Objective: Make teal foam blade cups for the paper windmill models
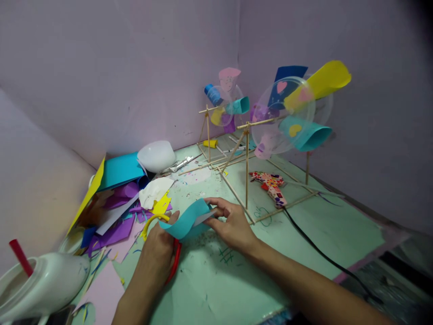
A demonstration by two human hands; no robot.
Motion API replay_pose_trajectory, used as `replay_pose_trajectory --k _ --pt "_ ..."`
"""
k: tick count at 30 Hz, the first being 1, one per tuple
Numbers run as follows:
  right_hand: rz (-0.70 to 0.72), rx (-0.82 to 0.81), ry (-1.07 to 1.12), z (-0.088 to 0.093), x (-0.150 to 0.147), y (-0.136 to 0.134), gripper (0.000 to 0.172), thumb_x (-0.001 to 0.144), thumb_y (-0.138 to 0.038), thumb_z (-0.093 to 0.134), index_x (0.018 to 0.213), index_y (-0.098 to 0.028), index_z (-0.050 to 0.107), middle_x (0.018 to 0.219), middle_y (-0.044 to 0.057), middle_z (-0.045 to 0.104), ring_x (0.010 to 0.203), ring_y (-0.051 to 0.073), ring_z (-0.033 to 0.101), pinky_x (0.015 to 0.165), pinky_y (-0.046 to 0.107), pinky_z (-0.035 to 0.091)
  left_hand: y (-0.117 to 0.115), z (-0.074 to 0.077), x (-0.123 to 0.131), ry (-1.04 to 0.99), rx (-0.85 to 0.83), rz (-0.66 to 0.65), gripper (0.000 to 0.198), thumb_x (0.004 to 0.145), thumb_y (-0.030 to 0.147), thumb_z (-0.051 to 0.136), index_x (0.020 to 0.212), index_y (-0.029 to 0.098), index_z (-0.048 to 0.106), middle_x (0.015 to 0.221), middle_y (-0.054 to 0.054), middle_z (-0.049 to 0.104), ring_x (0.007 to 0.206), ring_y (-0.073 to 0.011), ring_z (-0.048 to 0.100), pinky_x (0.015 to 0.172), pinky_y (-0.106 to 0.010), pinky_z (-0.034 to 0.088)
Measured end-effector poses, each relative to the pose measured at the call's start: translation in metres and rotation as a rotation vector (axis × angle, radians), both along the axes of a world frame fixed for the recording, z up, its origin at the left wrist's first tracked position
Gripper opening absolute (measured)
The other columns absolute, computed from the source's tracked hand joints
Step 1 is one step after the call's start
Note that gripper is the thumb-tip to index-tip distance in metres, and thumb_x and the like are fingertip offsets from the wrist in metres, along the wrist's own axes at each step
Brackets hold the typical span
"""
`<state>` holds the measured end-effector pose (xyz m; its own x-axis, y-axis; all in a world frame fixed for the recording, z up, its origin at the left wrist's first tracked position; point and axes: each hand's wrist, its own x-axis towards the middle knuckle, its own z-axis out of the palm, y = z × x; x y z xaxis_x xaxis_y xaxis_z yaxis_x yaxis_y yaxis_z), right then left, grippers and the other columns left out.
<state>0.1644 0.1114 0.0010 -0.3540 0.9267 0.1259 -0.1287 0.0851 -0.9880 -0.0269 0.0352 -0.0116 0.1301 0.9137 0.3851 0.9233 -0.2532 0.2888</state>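
Observation:
A strip of turquoise paper [189, 219] is bent in a curve between my two hands above the table. My left hand [158, 248] is closed on its left end, thumb on top. At the strip's right end my right hand [233, 223] pinches it, along with a pale grey-white piece [204, 217] that may be its other face. Scissors with one yellow handle [146, 228] and one red handle [175, 262] show around my left hand; their blades are hidden, and whether the fingers hold them is unclear.
Two stick frames carry wheels of plastic discs [284, 115] and coloured paper tubes. A patterned glue gun [272, 186] lies on the right with its black cord [314, 246]. Paper scraps [122, 234], a white bottle-like container [157, 155] and a white jug [50, 280] sit left.

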Motion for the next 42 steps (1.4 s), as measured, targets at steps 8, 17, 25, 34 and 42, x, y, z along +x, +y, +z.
replay_pose_trajectory --k 8,17,25,34,42 --pt "0.008 -0.075 0.048 -0.001 -0.001 -0.001 0.034 0.064 -0.017 0.067 0.098 -0.02 0.065 0.072 0.002 0.073 0.072 0.021 0.07 0.069 0.032 0.054 -0.005 0.006 0.003 0.057 -0.078 0.061 0.045 0.085 0.025 0.044 0.129 0.02 0.048 0.119 -0.014 0.061 0.107 -0.028 0.058 0.088 -0.045 0.05" --pt "0.006 -0.085 0.032 0.002 -0.001 -0.002 0.037 0.063 -0.015 0.066 0.099 -0.019 0.064 0.065 -0.001 0.069 0.066 0.017 0.067 0.066 0.029 0.052 -0.007 0.004 0.0 0.117 -0.089 0.087 0.036 0.085 0.024 0.044 0.116 0.013 0.059 0.112 -0.017 0.066 0.103 -0.0277 0.063 0.084 -0.041 0.053" --pt "0.007 -0.073 0.008 0.0 0.0 0.001 0.037 0.063 -0.014 0.065 0.099 -0.019 0.064 0.059 -0.004 0.063 0.059 0.014 0.061 0.063 0.027 0.049 -0.007 0.01 0.002 0.101 -0.14 0.081 0.045 0.083 0.022 0.043 0.127 0.02 0.051 0.109 -0.013 0.067 0.093 -0.0283 0.066 0.074 -0.04 0.055" --pt "0.021 -0.096 -0.022 0.004 0.001 0.0 0.038 0.063 -0.016 0.065 0.101 -0.018 0.063 0.059 -0.004 0.062 0.06 0.014 0.058 0.063 0.027 0.046 -0.007 0.003 -0.003 0.117 -0.081 0.045 0.047 0.083 0.02 0.045 0.129 0.017 0.047 0.11 -0.014 0.067 0.095 -0.0277 0.065 0.08 -0.04 0.053" --pt "0.016 -0.113 -0.008 0.007 0.003 0.004 0.037 0.063 -0.017 0.064 0.1 -0.017 0.061 0.058 -0.005 0.057 0.059 0.013 0.054 0.061 0.026 0.042 -0.008 0.009 -0.015 0.128 -0.178 0.228 0.041 0.083 0.028 0.042 0.121 0.021 0.054 0.114 -0.011 0.066 0.097 -0.0279 0.064 0.076 -0.037 0.052"
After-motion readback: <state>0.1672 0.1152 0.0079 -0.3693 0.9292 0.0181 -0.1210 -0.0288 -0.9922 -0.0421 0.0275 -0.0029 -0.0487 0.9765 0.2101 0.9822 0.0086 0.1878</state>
